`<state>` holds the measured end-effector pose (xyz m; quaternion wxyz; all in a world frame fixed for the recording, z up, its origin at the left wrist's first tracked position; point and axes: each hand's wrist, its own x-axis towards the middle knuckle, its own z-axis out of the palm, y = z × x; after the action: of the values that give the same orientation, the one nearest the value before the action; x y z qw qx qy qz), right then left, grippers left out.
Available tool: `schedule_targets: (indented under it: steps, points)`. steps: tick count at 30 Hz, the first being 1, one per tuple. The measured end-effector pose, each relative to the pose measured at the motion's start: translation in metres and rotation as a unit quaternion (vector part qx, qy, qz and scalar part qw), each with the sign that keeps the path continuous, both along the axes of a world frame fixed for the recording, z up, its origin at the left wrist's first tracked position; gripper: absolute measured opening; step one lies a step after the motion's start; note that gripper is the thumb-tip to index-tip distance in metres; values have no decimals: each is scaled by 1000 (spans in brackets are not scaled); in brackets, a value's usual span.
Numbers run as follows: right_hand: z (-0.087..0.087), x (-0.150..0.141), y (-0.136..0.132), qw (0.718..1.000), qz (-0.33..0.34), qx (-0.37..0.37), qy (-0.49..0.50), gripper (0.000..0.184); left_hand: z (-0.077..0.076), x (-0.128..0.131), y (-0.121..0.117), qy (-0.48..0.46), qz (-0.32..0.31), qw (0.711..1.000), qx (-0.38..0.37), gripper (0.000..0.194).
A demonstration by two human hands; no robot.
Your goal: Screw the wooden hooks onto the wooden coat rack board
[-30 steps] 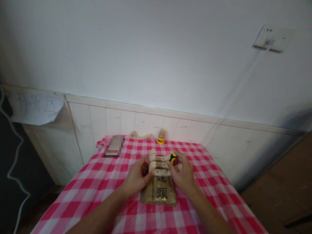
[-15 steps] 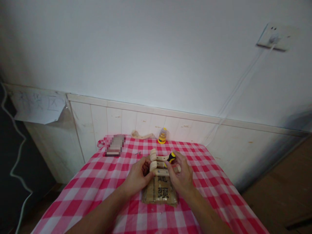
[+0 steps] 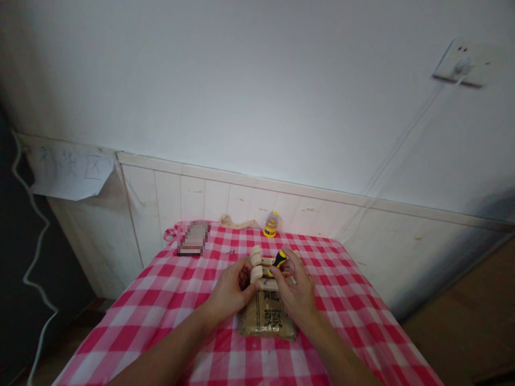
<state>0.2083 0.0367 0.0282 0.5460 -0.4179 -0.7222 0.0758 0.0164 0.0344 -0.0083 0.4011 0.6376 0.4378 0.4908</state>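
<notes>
A pale wooden rack [image 3: 256, 275] of curved slats with holes lies over a brown cardboard pack [image 3: 263, 321] with dark printed characters. My left hand [image 3: 230, 289] is closed around the rack's curled left end, its thumb at the nearest slat. In my right hand [image 3: 298, 294] is a small yellow-and-black screwdriver [image 3: 279, 259], its handle pinched between thumb and fingers. The screwdriver tilts down to the left over the nearest slats. Its tip is too small to make out clearly. My right fingers cover part of the rack's right end.
Near the wall, a curved wooden piece [image 3: 238, 223] lies beside a yellow-capped clear bottle [image 3: 271, 225]. A few screws [image 3: 230, 252] rest on the checked tablecloth [image 3: 169, 300]. At the back left lies a flat, pixelated object [image 3: 193, 239]. A socket [image 3: 462, 63] with a plugged-in cable is on the wall.
The screwdriver in my right hand has shifted left along the slats toward the curled ends. My left hand keeps its hold on the rack. The whole view has drifted slightly.
</notes>
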Motion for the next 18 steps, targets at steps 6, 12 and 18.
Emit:
schedule_targets:
  steps: [6, 12, 18]
  points:
    - [-1, 1, 2, 999, 45, -20, 8, 47, -2, 0, 1, 0, 0, 1000, 1, 27]
    - [-3, -3, 3, 989, 110, -70, 63, 48, 0, 0, 0, 3, 2, 1000, -1, 28]
    - [-3, -3, 3, 994, 56, -63, 62, 43, -1, -1, 0, -6, -4, 1000, 4, 29]
